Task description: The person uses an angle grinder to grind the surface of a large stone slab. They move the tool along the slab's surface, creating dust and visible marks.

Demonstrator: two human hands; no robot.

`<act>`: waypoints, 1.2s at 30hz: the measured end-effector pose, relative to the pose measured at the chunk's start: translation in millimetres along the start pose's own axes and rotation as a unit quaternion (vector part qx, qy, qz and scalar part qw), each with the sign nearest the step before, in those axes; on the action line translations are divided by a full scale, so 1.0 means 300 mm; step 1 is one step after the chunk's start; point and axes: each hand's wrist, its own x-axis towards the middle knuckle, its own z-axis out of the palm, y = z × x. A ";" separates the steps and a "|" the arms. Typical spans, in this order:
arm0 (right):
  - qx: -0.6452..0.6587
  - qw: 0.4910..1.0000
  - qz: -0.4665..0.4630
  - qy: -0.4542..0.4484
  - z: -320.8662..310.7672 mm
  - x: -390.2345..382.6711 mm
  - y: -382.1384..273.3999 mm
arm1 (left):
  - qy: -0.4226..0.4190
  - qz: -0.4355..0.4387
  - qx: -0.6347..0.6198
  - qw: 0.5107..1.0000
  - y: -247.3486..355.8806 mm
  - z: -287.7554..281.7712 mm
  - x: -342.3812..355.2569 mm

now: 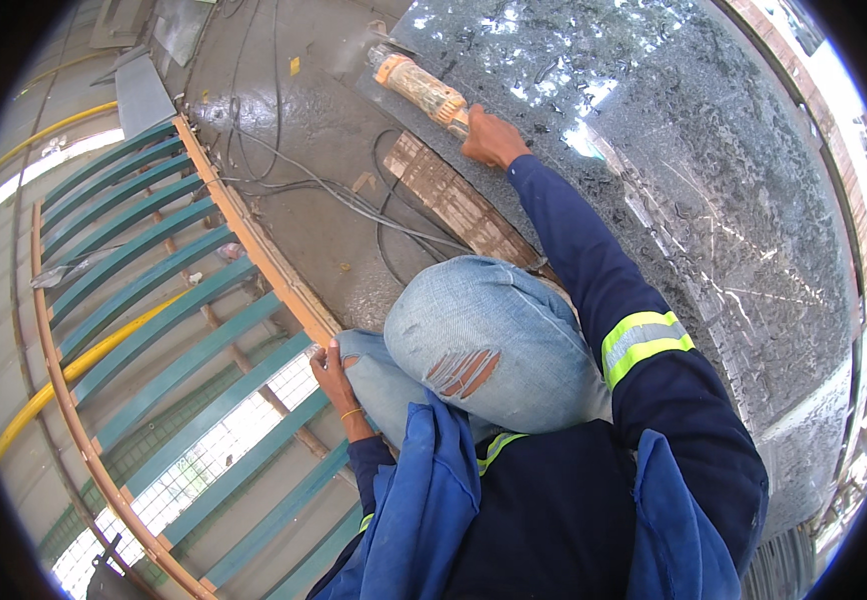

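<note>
My right hand is wrapped round the rear end of an orange angle grinder, arm stretched out. The grinder's head points up and left, at the edge of a large dark grey stone slab with a wet, glossy surface. Dust or spray blurs the disc, so I cannot tell whether it touches the stone. Low on the left, beside my bent knee, my left hand grips the orange rail of a rack with green slats.
A worn wooden plank lies along the slab's near edge. Grey cables run loosely over the wet floor between slab and rack. A yellow hose passes beneath the slats. A grey board rests at the rack's far end.
</note>
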 end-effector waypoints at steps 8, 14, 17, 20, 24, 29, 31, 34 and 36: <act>-0.003 1.000 0.000 -0.002 -0.010 -0.061 0.018 | 0.009 -0.011 -0.022 1.000 -0.024 -0.008 -0.002; 0.002 1.000 0.006 -0.007 -0.019 -0.065 0.011 | -0.001 -0.009 -0.031 0.999 -0.009 -0.001 -0.005; 0.006 1.000 0.008 -0.018 -0.019 -0.048 0.003 | 0.004 0.001 -0.015 1.000 -0.027 -0.007 0.002; 0.007 1.000 0.012 -0.021 -0.019 -0.032 0.003 | -0.005 0.000 -0.013 1.000 0.005 0.005 -0.007; 0.003 1.000 0.013 -0.013 -0.013 -0.027 0.009 | -0.011 -0.012 -0.026 1.000 0.040 0.013 -0.014; -0.005 1.000 -0.008 -0.007 -0.001 -0.060 0.004 | 0.005 -0.021 -0.039 0.999 -0.026 -0.015 -0.009; -0.008 1.000 0.000 -0.004 -0.009 -0.080 0.026 | -0.003 -0.011 -0.027 1.000 -0.024 -0.002 0.006; -0.006 1.000 0.001 0.004 -0.010 -0.091 0.039 | -0.002 -0.005 -0.020 1.000 -0.003 0.007 -0.002; -0.008 1.000 -0.003 0.012 -0.001 -0.082 0.046 | -0.001 -0.009 -0.022 1.000 0.020 0.013 -0.014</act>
